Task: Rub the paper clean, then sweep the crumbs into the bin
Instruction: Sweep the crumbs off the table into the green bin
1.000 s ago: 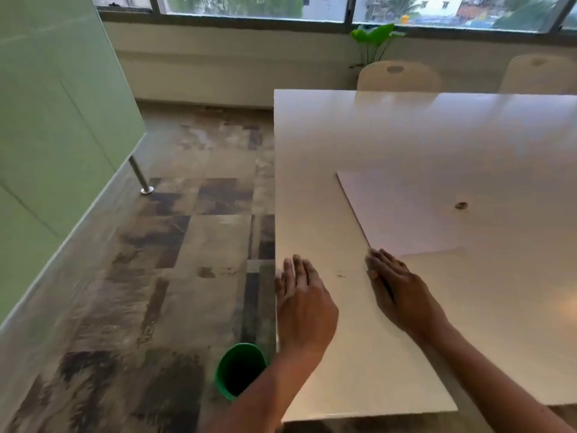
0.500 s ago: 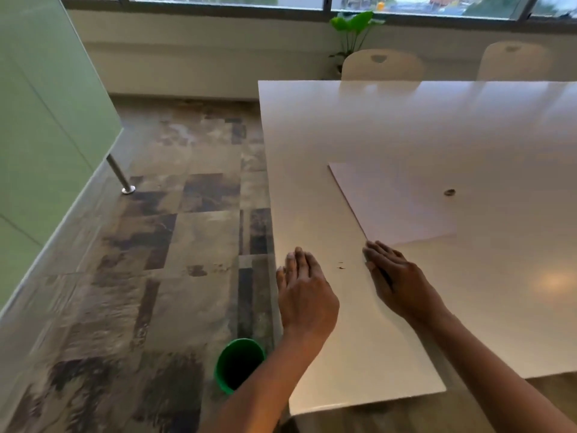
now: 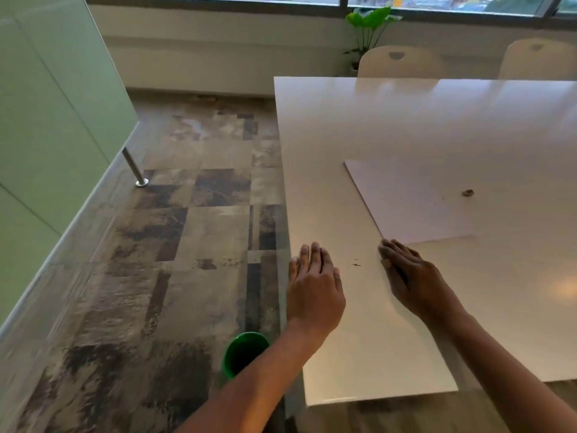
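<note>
A white sheet of paper (image 3: 415, 201) lies flat on the white table (image 3: 390, 126). A small grey eraser (image 3: 467, 192) sits at the paper's right side. A few dark crumbs (image 3: 356, 264) lie on the table between my hands. My left hand (image 3: 313, 285) rests flat at the table's left edge with straight fingers. My right hand (image 3: 412, 276) lies flat by the paper's near corner, fingers extended toward the crumbs. A green bin (image 3: 242, 353) stands on the floor below the table's left edge, partly hidden by my left forearm.
Two pale chairs (image 3: 401, 62) stand at the table's far side, with a potted plant (image 3: 370, 23) behind them by the window. A green glass partition (image 3: 46, 120) with a metal post (image 3: 134, 167) runs along the left. Patterned floor lies between partition and table.
Both hands keep nearly the same places beside the crumbs. The view has shifted slightly, bringing the table and floor lower in view.
</note>
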Tool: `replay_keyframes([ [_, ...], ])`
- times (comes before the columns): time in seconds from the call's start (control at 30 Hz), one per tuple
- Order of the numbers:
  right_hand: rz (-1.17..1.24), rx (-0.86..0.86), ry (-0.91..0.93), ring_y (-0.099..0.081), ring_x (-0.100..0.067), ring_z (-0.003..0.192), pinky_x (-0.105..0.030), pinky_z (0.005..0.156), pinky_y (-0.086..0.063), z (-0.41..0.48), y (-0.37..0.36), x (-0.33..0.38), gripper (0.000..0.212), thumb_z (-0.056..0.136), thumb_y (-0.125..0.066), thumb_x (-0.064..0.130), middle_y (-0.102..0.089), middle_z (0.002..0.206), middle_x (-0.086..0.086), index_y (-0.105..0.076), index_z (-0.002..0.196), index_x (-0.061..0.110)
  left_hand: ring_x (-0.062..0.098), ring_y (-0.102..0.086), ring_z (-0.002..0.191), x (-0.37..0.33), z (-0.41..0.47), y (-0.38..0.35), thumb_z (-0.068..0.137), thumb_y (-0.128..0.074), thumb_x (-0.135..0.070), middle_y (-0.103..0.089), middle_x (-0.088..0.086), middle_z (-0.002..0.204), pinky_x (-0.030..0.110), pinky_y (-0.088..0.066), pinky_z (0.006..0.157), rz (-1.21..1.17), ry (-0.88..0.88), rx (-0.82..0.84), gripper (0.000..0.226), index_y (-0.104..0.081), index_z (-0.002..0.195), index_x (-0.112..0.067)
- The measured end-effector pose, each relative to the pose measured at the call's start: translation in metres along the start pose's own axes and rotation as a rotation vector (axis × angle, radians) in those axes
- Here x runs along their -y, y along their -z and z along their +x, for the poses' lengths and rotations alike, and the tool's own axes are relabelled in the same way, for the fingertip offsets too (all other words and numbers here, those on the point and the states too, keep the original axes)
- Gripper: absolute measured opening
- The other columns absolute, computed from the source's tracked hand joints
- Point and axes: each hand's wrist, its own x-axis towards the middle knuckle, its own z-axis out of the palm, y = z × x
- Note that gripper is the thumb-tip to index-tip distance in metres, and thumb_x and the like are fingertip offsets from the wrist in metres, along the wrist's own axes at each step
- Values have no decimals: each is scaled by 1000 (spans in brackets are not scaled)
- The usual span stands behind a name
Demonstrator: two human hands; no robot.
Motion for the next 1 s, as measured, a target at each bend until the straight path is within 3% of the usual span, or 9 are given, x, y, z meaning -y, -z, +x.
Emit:
replay_keyframes([
  [0.3,-57,64,-27,-49,-21,137,-40,113,-41,3,9,23,35,98,-59,11,-57,141,-7,-62,133,9,30,-14,154,10,6,7,108,-24,-33,-24,16,163,43,-3,122,-33,-97,43,55,-29,155,-5],
  [0.63,-236,161,16,-40,-20,143,-48,110,-44,6,17,27,41,104,-43,28,-49,150,-6,-54,142,14,34,-23,151,10,6,7,106,-30,-27,-31,23,158,47,-14,125,-64,-128,26,53,-35,151,1],
  [0.73,-403,183,74,-37,-27,144,-53,100,-52,4,21,24,47,104,-40,29,-42,154,-10,-42,148,13,33,-24,151,8,6,8,106,-31,-27,-32,22,158,47,-15,125,-63,-137,15,54,-34,152,0],
  [0.83,-458,110,1,-38,-31,141,-59,86,-57,9,12,43,50,101,-45,23,-39,155,-12,-38,150,13,30,-28,150,17,8,10,106,-32,-29,-38,19,157,40,-13,125,-154,-179,-15,53,-39,150,-1],
  [0.9,-374,19,-52,-35,-29,145,-59,94,-52,20,-4,75,48,104,-43,27,-38,156,-10,-41,150,15,26,-31,149,37,12,17,107,-32,-33,-42,14,156,37,-15,124,-253,-236,-67,51,-43,149,-5],
  [1.0,-193,-71,9,-37,-24,145,-47,111,-40,53,-37,140,47,107,-36,38,-44,154,-9,-48,147,17,22,-30,149,95,19,27,109,-33,-36,-45,4,154,39,-22,123,-286,-260,-171,48,-46,149,-13],
])
